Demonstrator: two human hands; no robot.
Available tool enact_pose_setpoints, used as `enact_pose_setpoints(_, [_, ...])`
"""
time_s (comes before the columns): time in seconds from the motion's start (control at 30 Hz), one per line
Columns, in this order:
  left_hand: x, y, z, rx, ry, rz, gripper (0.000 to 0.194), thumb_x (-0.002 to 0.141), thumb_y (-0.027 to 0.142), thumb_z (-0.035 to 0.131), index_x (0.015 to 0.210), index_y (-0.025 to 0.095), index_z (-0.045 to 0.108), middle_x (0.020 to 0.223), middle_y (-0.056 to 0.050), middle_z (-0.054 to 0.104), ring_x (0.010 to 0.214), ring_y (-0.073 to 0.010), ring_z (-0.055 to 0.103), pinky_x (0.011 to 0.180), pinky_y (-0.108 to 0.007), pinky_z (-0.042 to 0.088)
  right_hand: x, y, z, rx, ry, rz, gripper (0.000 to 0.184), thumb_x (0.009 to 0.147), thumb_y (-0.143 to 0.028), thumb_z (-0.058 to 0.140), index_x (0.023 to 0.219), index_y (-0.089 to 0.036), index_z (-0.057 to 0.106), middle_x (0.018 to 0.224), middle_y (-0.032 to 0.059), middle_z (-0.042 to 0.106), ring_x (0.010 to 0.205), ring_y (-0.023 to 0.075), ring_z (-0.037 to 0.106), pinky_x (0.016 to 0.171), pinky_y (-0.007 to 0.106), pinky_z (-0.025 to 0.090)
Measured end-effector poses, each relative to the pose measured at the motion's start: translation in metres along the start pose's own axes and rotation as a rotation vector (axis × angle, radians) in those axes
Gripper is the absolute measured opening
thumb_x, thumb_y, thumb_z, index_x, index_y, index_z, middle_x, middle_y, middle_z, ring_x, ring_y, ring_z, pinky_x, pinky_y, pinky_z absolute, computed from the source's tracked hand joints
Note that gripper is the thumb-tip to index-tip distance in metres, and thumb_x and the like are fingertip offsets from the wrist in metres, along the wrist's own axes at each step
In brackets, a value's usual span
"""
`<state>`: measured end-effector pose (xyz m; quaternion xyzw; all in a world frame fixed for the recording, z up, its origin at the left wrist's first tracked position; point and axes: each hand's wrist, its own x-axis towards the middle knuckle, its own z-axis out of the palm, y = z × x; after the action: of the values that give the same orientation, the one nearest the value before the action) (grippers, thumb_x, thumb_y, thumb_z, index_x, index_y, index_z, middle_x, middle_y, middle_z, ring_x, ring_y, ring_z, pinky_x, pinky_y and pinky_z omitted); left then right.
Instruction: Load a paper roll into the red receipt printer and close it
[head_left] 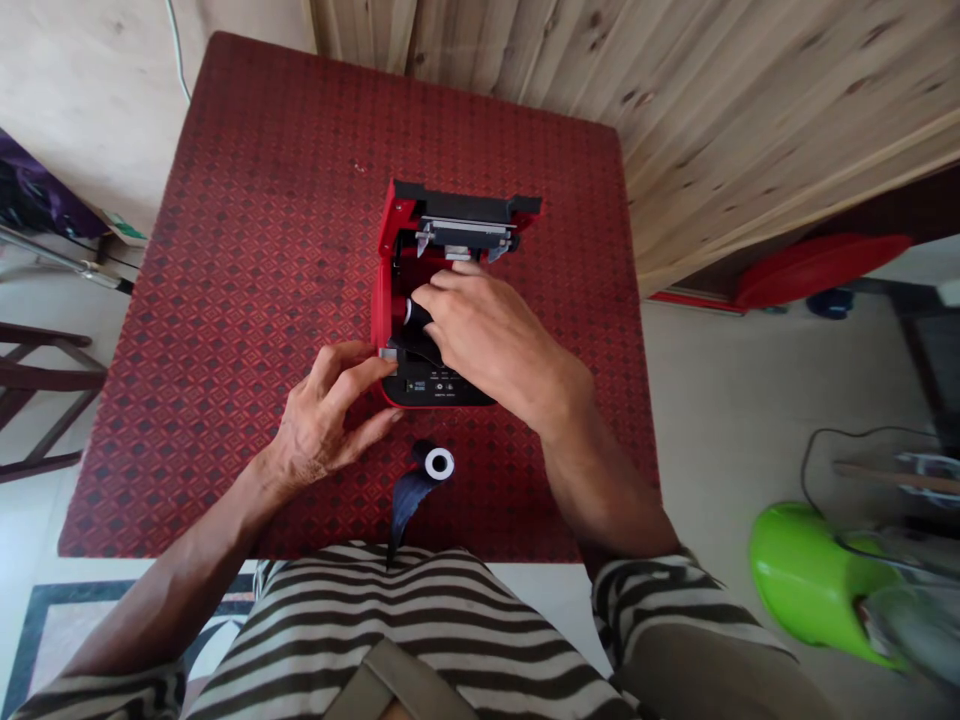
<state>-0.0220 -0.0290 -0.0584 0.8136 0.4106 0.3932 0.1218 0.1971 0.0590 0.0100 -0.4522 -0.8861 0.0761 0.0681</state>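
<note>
A small red and black printer point(397, 240) stands open on a red patterned tablecloth point(247, 230), its lid tilted back. My right hand point(487, 335) reaches into its open bay, fingers curled round a black ribbon roll point(415, 313) with a white core end. My left hand point(330, 410) rests against the printer's front left corner, fingertips touching the casing, nothing held. A second black ribbon roll point(435, 462) with a white core lies on the cloth in front of the printer; its loose ribbon trails toward my lap.
The table stands against a wooden plank wall point(675, 90). A green object point(802, 580) with a cable sits on the floor at the right. A red item point(810, 265) lies by the wall. Dark wooden chair parts point(37, 380) are at the left.
</note>
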Motion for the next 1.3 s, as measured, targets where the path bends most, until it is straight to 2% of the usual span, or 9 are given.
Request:
enact_pose_setpoints(0.17, [-0.001,0.001,0.000,0.009,-0.015,-0.013,0.053,0.102,0.041,0.072,0.149,0.030,0.051,0.131,-0.010,0.066,0.120,-0.0227,0.072,0.096,-0.037,0.069,0.012,0.018,0.014,-0.008,-0.012,-0.050,0.022,0.099,-0.007,0.063,0.087,-0.018,0.077,0.085,0.0123,0.074,0.087,0.0275,0.070,0.083,0.042,0.058])
enact_pose_setpoints(0.3, [-0.001,0.001,-0.001,0.003,-0.007,-0.006,0.052,0.102,0.042,0.071,0.149,0.029,0.051,0.131,-0.010,0.065,0.120,-0.0225,0.072,0.094,-0.036,0.070,0.016,0.018,0.016,0.003,-0.031,-0.010,0.022,0.096,-0.005,0.064,0.086,-0.018,0.077,0.087,0.0128,0.075,0.088,0.0287,0.073,0.085,0.044,0.060])
enact_pose_setpoints(0.5, [-0.001,0.001,-0.002,0.001,-0.010,0.006,0.053,0.101,0.040,0.073,0.149,0.029,0.052,0.131,-0.010,0.067,0.121,-0.0220,0.072,0.097,-0.035,0.068,-0.004,0.008,-0.018,0.230,-0.019,-0.052,0.033,0.102,-0.005,0.054,0.120,-0.017,0.079,0.120,0.0112,0.081,0.116,0.0265,0.074,0.109,0.047,0.056])
enact_pose_setpoints(0.67, [0.005,0.002,-0.012,-0.131,0.035,-0.076,0.051,0.102,0.045,0.070,0.148,0.027,0.054,0.125,-0.009,0.071,0.109,-0.0222,0.074,0.097,-0.040,0.067,-0.033,0.005,-0.026,0.404,0.019,-0.167,0.032,0.104,-0.031,0.070,0.134,-0.020,0.074,0.128,0.0091,0.080,0.119,0.0268,0.072,0.109,0.047,0.056])
enact_pose_setpoints(0.77, [0.027,0.000,-0.024,-0.118,0.052,-0.081,0.048,0.104,0.045,0.067,0.147,0.026,0.056,0.125,-0.009,0.070,0.102,-0.0199,0.072,0.091,-0.038,0.066,-0.038,0.003,-0.012,0.406,0.142,-0.115,0.023,0.103,-0.029,0.072,0.122,-0.017,0.078,0.114,0.0098,0.080,0.110,0.0262,0.071,0.103,0.044,0.057])
enact_pose_setpoints(0.9, [0.081,-0.009,-0.033,-0.008,0.079,-0.003,0.049,0.104,0.052,0.067,0.146,0.027,0.058,0.133,-0.010,0.065,0.115,-0.0230,0.067,0.087,-0.037,0.065,-0.036,0.002,-0.003,0.376,0.186,-0.093,0.017,0.106,-0.022,0.064,0.108,-0.017,0.080,0.105,0.0096,0.077,0.103,0.0251,0.069,0.099,0.042,0.056])
enact_pose_setpoints(1.07, [0.139,-0.034,-0.018,0.004,0.142,-0.060,0.066,0.100,0.072,0.063,0.143,0.022,0.059,0.140,-0.012,0.061,0.124,-0.0236,0.064,0.098,-0.037,0.061,-0.035,0.005,-0.009,0.267,0.147,-0.041,0.019,0.107,-0.020,0.062,0.100,-0.014,0.078,0.102,0.0108,0.074,0.103,0.0259,0.066,0.098,0.041,0.055])
enact_pose_setpoints(1.2, [0.147,-0.043,-0.003,0.011,0.072,-0.041,0.065,0.106,0.074,0.048,0.142,0.021,0.058,0.133,-0.010,0.066,0.121,-0.0205,0.065,0.102,-0.039,0.059,-0.036,0.006,-0.012,0.292,0.136,-0.009,0.022,0.103,-0.029,0.073,0.117,-0.013,0.075,0.115,0.0133,0.076,0.110,0.0273,0.067,0.101,0.043,0.055])
enact_pose_setpoints(1.3, [0.139,-0.040,-0.001,-0.022,0.080,-0.030,0.059,0.108,0.071,0.044,0.142,0.026,0.059,0.134,-0.009,0.068,0.122,-0.0225,0.066,0.102,-0.041,0.059,-0.034,0.005,-0.012,0.283,0.086,-0.022,0.014,0.107,-0.024,0.066,0.108,-0.014,0.076,0.107,0.0108,0.077,0.103,0.0241,0.068,0.097,0.039,0.054])
